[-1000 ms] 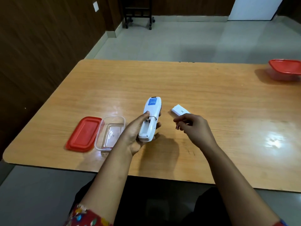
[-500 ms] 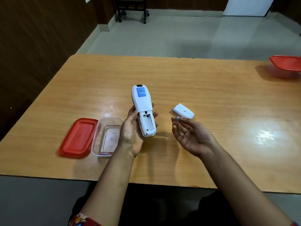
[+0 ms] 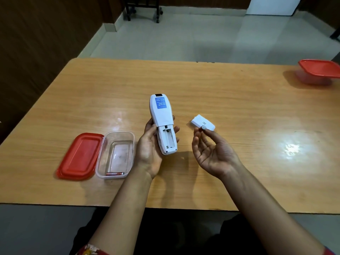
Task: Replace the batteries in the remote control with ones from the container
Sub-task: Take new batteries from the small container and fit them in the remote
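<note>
My left hand (image 3: pixel 150 150) grips a white remote control (image 3: pixel 162 122) back side up, above the wooden table (image 3: pixel 239 111). The remote's battery compartment is open and looks empty. My right hand (image 3: pixel 211 151) is turned palm up to the right of the remote and pinches a battery (image 3: pixel 203 128) between thumb and fingertips, its silvery end facing me. The white battery cover (image 3: pixel 202 122) lies on the table just beyond those fingertips. To the left sits a clear container (image 3: pixel 117 153) with one red battery (image 3: pixel 115 174) at its near wall.
The container's red lid (image 3: pixel 79 157) lies flat against its left side. A second clear container with a red lid (image 3: pixel 319 70) stands at the table's far right. The table's near edge runs just in front of my forearms. A wheeled stand (image 3: pixel 143 8) stands on the floor beyond.
My left hand turned the remote until its open compartment faces up. My right hand rolled from palm down to palm up, keeping the battery pinched.
</note>
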